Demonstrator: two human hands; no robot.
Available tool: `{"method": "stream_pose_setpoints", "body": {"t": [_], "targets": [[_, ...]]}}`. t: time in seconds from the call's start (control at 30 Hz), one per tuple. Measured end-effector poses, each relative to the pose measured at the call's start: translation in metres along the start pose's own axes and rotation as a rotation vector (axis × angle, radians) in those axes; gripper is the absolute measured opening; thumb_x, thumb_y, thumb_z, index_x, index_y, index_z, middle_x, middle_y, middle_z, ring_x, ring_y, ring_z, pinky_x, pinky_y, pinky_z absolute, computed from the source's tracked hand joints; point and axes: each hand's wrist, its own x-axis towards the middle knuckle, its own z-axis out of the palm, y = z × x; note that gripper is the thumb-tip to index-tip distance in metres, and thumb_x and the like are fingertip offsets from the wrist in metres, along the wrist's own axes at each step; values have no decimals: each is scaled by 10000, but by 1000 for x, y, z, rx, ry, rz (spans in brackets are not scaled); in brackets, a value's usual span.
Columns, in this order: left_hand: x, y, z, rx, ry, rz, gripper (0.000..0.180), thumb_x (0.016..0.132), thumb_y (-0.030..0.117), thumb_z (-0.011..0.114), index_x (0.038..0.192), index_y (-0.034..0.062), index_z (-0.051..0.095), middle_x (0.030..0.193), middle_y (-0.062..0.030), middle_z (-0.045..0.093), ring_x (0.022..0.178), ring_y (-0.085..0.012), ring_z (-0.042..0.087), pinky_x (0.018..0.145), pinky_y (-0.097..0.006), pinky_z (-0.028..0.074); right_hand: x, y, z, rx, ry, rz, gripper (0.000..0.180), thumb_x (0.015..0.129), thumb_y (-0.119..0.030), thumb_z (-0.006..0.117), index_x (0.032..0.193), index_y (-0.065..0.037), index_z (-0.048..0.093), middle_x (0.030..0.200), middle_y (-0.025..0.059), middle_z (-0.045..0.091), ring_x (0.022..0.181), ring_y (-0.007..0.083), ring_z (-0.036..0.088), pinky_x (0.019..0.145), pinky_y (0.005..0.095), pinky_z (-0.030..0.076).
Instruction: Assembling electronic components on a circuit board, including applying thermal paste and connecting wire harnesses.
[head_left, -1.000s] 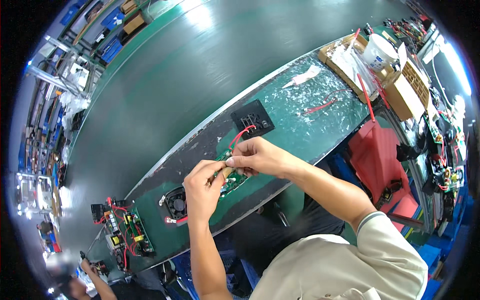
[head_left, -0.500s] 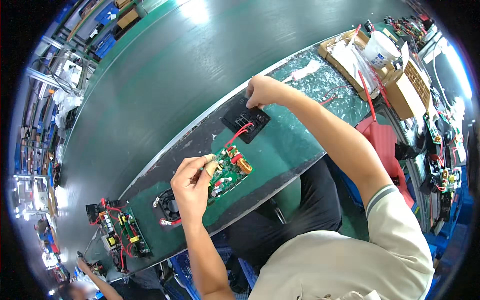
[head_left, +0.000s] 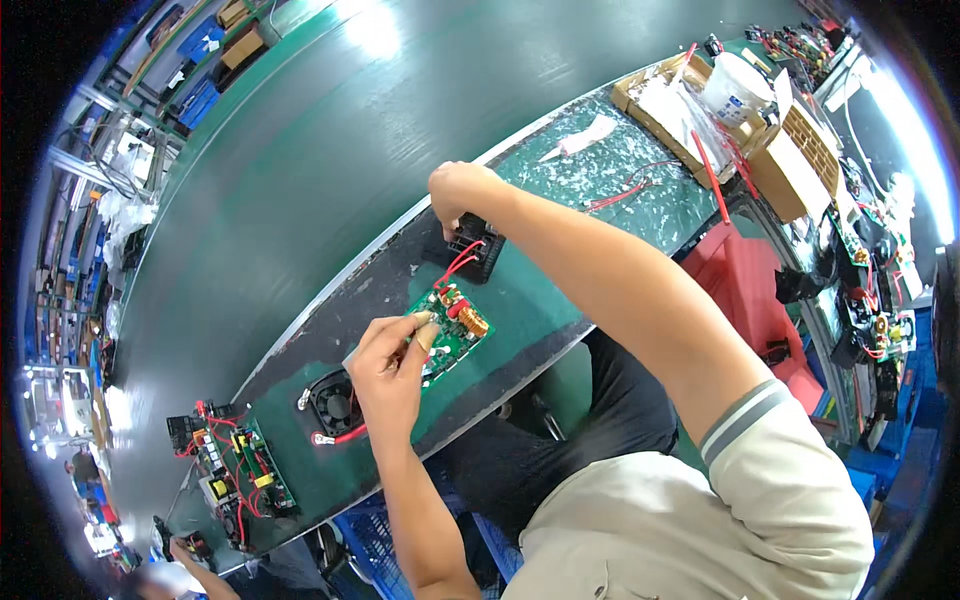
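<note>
My right hand (head_left: pixel 460 192) grips the far edge of a black plastic panel (head_left: pixel 484 262), its fingers partly hidden behind the wrist. Red wires (head_left: pixel 460 264) run from the panel to a green circuit board (head_left: pixel 458 345), which carries a copper-wound coil and small components. Over the board's left part, my left hand (head_left: pixel 388 358) is closed in a pinch, with pale covers on the fingertips. Whatever lies between those fingertips is too small to make out. Beside the left hand, a black fan (head_left: pixel 334 402) rests on the bench with a red lead ending in a ring terminal.
Another wired board assembly (head_left: pixel 240 465) lies at the bench's left end, near another person's arm (head_left: pixel 205 572). To the right are a white tube (head_left: pixel 582 138), loose red wires (head_left: pixel 620 196), a cardboard tray (head_left: pixel 640 100), a white bucket (head_left: pixel 735 90) and a red chair-like piece (head_left: pixel 735 285).
My right hand has moved left and nearer my left hand, and the black panel has tilted and shifted with it. My left hand stays pinched over the board.
</note>
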Motion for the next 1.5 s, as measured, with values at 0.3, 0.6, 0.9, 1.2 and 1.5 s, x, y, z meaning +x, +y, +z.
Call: {"method": "stream_pose_setpoints", "body": {"t": [0.3, 0.6, 0.9, 1.2, 1.5], "targets": [[-8, -7, 5, 12, -59, 86, 164, 799, -28, 728, 962, -11, 722, 838, -55, 643, 637, -72, 526, 556, -225, 399, -50, -2, 10, 38, 186, -112, 421, 655, -365, 856, 965, -98, 756, 975, 62, 738, 906, 275, 710, 762, 427, 574], [-25, -13, 20, 162, -143, 321, 191, 776, -37, 729, 959, 19, 712, 871, -82, 643, 759, -178, 618, 678, -272, 484, -27, 21, 6, 117, 31, -143, 507, 611, -388, 860, 927, -10, 737, 910, 184, 720, 880, 327, 696, 780, 400, 549], [-22, -17, 26, 177, 42, 326, 188, 796, -26, 718, 979, 8, 685, 882, -105, 646, 751, -244, 639, 662, -325, 507, -113, 42, 42, 508, 990, -583, 233, 881, -158, 675, 1034, 7, 615, 756, 148, 609, 673, 264, 600, 659, 352, 484], [-3, 2, 17, 251, 52, 188, 138, 867, 16, 690, 1002, -14, 681, 899, -73, 648, 720, -107, 604, 626, -238, 477, -140, 86, 99, 953, 487, -176, 262, 912, -161, 626, 1118, -1, 602, 778, 205, 639, 685, 288, 623, 661, 381, 490], [2, -2, 8, 233, 74, 172, 173, 859, -26, 688, 1031, -24, 699, 937, -44, 648, 773, -72, 590, 679, -215, 479, -145, 70, 49, 716, 706, -384, 349, 918, -102, 630, 1259, -60, 568, 1057, 181, 638, 854, 234, 652, 762, 361, 523]]}}
